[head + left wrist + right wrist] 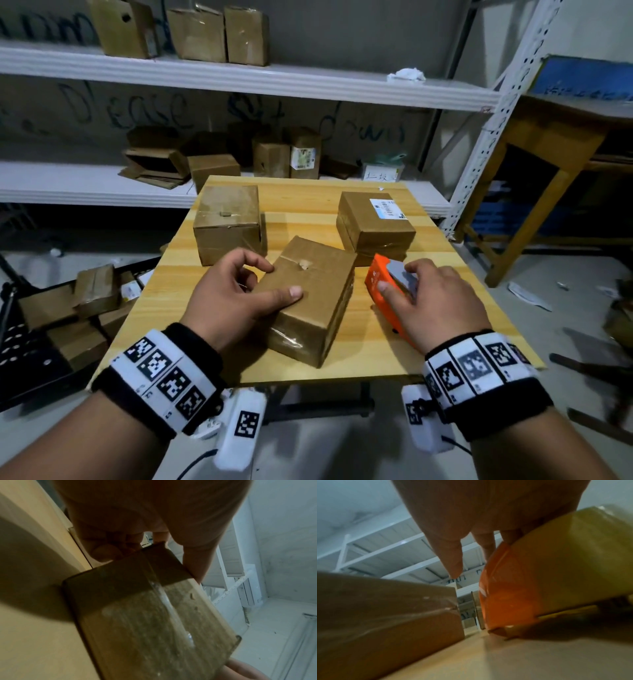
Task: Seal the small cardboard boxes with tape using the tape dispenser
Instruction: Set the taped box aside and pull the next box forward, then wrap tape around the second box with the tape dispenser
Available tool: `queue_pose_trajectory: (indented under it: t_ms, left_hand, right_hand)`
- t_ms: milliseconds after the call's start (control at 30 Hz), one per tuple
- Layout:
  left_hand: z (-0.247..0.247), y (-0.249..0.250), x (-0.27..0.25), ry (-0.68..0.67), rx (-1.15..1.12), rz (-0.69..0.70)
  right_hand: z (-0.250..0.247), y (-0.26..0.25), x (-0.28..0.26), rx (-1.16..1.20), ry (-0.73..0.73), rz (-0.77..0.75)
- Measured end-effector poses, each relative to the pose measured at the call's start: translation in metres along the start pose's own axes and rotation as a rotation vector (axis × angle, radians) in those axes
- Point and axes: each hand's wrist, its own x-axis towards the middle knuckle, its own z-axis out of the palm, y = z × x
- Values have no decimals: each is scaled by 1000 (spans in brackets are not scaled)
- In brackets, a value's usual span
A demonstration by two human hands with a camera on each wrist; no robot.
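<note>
Left hand (236, 294) grips the near cardboard box (310, 298): thumb flat on top, fingers curled over its far left edge. The box sits skewed on the worktop (394, 329).

Right hand (442, 305) wraps the orange tape dispenser (380, 284), which sits on the worktop just right of that box, touching or nearly so; can't tell which.

Risks, my read:
- Skewed box means the tape may run off the seam.
- The left thumb lies in the likely tape path and could get taped over.
- The top already looks glossy with tape, so this may be a double seal.
- A one-handed hold may let the box slide under the dispenser's drag.

Past the hands are two more boxes: one beyond the left hand (227, 222), one beyond the right hand (375, 222) with a white barcode label (387, 207), print too small to read. Blue scrawl on the wall (130, 109) behind the shelves looks like "Please", the rest unclear.
</note>
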Motion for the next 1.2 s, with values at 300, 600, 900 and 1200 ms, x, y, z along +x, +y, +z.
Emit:
queue_pose_trajectory:
  t_ms: [300,600,900,1200]
  left_hand:
    - [21,-4,-8,99,53,-32]
    - [14,-8,-4,100,-25,-14]
    - [-10,13,0,184,-222,173]
    - [-6,36,-23,-70,-265,314]
  right_hand:
    - [-1,-4,-4,-211,-145,-61]
    - [-5,4,-3,-171,-74,-98]
    - [-35,27,-14,361,273,-109]
    - [-46,6,-50,692,399,-495]
